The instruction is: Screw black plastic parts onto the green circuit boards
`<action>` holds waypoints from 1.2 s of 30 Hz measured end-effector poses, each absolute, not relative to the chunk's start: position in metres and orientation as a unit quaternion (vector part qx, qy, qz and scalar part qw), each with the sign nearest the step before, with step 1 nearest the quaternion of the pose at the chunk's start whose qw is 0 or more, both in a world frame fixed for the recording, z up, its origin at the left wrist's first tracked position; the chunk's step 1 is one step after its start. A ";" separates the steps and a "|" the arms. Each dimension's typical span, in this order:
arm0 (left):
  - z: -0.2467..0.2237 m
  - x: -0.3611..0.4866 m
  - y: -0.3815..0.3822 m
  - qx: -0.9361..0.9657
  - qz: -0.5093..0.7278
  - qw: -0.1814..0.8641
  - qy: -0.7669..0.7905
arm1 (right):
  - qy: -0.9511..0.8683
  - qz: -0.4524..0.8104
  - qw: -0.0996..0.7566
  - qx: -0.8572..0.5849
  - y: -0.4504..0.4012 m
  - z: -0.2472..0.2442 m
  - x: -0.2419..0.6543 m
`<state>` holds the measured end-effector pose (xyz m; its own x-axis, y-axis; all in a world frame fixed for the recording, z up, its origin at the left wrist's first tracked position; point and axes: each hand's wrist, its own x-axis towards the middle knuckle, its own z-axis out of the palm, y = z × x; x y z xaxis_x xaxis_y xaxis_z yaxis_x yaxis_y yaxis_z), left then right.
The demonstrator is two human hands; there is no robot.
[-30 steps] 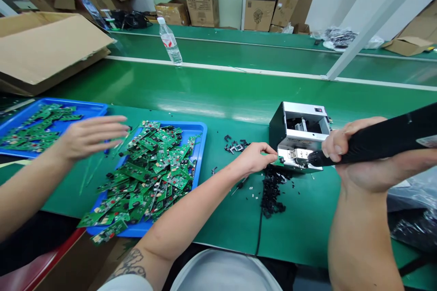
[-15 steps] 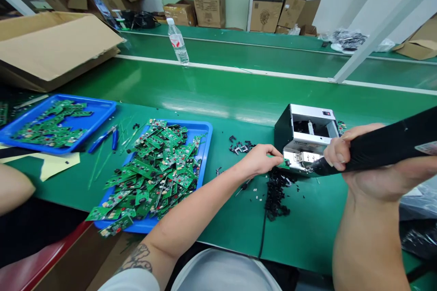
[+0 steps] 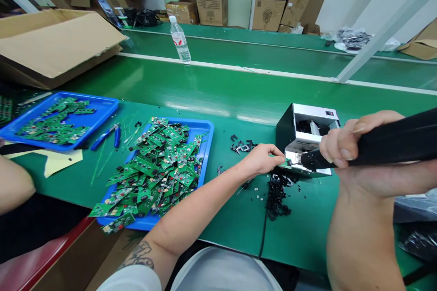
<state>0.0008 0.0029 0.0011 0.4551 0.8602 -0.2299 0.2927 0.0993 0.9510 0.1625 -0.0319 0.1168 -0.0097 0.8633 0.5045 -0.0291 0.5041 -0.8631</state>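
Green bench mat [image 3: 232, 232]: a co-worker's forearm [image 3: 13, 186] now drawn back from the blue tray [image 3: 102, 107]; my left hand [image 3: 262, 159] pinches a circuit board [image 3: 285, 162] at the metal bench machine [image 3: 307, 122]; my right hand [image 3: 341, 143] clamps a black tool [image 3: 392, 138].

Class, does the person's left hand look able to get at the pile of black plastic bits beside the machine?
Probably yes: the pile of black plastic bits lies just below the left hand with only green mat between, once it lets go of the small circuit board.

Bright, even light; glare on green workbench [image 3: 198, 109]; wide-angle edges bowed.
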 end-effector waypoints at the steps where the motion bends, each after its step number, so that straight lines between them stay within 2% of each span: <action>1: 0.001 0.001 0.003 0.623 0.242 0.582 0.463 | -0.618 0.358 0.624 -0.318 -0.029 0.116 0.161; 9: 0.001 0.002 0.003 0.620 0.243 0.584 0.464 | -0.625 0.393 0.625 -0.253 -0.024 0.112 0.157; 36: 0.004 0.001 0.001 0.637 0.226 0.577 0.459 | -0.592 0.443 0.610 -0.284 -0.034 0.117 0.136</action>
